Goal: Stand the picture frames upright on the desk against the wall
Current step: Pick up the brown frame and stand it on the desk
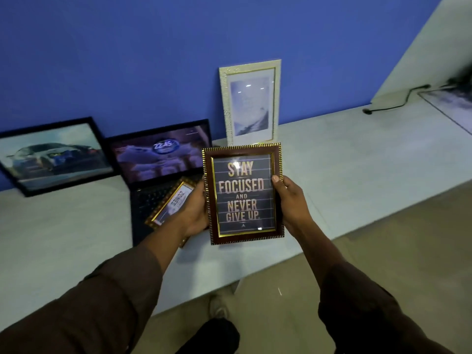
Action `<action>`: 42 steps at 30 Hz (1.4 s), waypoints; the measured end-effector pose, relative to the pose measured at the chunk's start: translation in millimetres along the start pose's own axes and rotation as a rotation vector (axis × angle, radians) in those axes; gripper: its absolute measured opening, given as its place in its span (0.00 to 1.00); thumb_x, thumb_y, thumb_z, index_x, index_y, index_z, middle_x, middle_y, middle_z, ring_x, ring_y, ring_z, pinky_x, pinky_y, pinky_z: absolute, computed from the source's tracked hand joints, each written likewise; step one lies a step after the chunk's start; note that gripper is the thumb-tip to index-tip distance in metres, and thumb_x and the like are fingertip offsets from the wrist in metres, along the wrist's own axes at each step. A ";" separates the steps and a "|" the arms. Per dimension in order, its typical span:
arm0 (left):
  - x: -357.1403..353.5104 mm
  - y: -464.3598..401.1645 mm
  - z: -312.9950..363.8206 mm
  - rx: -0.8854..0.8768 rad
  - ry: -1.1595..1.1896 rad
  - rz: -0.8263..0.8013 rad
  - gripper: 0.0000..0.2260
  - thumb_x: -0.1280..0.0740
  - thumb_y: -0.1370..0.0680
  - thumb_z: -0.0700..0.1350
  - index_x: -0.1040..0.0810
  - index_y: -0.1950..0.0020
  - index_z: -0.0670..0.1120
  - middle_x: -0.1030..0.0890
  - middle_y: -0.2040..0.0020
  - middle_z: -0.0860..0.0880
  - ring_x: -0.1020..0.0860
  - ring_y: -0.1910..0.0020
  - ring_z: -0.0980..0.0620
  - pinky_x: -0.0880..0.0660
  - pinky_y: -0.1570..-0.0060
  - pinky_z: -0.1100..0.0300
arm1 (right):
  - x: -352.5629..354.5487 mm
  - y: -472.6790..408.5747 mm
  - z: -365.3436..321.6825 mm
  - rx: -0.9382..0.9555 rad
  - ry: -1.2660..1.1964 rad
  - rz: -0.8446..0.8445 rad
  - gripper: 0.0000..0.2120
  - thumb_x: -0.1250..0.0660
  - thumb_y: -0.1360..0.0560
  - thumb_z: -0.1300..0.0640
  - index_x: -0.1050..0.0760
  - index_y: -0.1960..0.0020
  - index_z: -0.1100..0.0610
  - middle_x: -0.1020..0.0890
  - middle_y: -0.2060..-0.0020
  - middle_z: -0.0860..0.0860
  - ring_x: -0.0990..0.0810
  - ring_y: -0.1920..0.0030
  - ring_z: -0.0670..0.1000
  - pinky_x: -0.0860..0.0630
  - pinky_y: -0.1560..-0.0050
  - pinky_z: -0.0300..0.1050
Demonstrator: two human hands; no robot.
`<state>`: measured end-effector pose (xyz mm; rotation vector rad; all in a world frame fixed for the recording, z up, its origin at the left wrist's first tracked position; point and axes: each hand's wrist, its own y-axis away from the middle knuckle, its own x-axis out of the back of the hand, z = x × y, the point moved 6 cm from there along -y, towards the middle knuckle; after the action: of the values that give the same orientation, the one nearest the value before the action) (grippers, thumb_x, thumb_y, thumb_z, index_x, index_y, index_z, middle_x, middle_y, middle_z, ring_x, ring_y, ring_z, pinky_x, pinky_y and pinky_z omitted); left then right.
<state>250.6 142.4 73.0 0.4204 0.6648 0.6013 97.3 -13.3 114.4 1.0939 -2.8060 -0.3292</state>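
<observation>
**A:** I've only the head view. What do you read from it?

**B:** Both hands are on the brown frame (244, 194), the one with the "stay focused" text. I hold it in the air over the desk (344, 159), face up towards the camera, probably so I can check which way is up before setting it down.

**A:** How is the hold?

**B:** My left hand (195, 210) is clamped on the left edge, fingers mostly hidden behind it. My right hand (290, 203) is clamped on the right edge, thumb pressed over the front rim. A hand on each side keeps it level.

**A:** And the other frames?

**B:** The white frame (250, 102) already stands upright against the blue wall (178, 47), just behind the one I hold. The black frame (55, 155) with the car leans against the wall at the left. A gold-edged frame (173, 203) lies flat on the laptop (163, 159) keyboard, partly under my left wrist; I judge it is not done yet.

**A:** Next?

**B:** I'd say there is free wall to the right of the white one.
</observation>
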 end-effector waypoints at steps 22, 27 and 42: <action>-65.9 -195.9 40.7 0.071 -0.032 0.524 0.26 0.48 0.21 0.62 0.16 0.49 0.48 0.12 0.54 0.46 0.17 0.51 0.44 0.25 0.50 0.51 | 110.1 -211.0 24.9 0.019 0.551 -0.146 0.18 0.44 0.16 0.43 0.24 0.43 0.55 0.16 0.49 0.51 0.17 0.49 0.53 0.20 0.52 0.50; -76.9 -223.7 44.8 0.026 0.003 0.585 0.23 0.47 0.19 0.59 0.17 0.48 0.47 0.13 0.55 0.46 0.17 0.56 0.46 0.26 0.56 0.53 | 125.5 -248.9 37.2 -0.005 0.577 -0.295 0.19 0.44 0.17 0.43 0.24 0.40 0.56 0.15 0.47 0.53 0.16 0.50 0.51 0.18 0.51 0.48; -81.4 -227.9 18.2 0.021 0.082 0.708 0.25 0.50 0.18 0.63 0.18 0.54 0.52 0.13 0.62 0.50 0.17 0.56 0.48 0.23 0.51 0.52 | 134.2 -263.6 60.3 -0.149 0.464 -0.603 0.13 0.43 0.17 0.45 0.27 0.36 0.47 0.19 0.42 0.47 0.19 0.41 0.50 0.19 0.49 0.40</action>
<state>298.0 -83.9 -0.7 0.6588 0.5935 1.2875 160.4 -283.6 -4.3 1.7003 -1.9804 -0.2781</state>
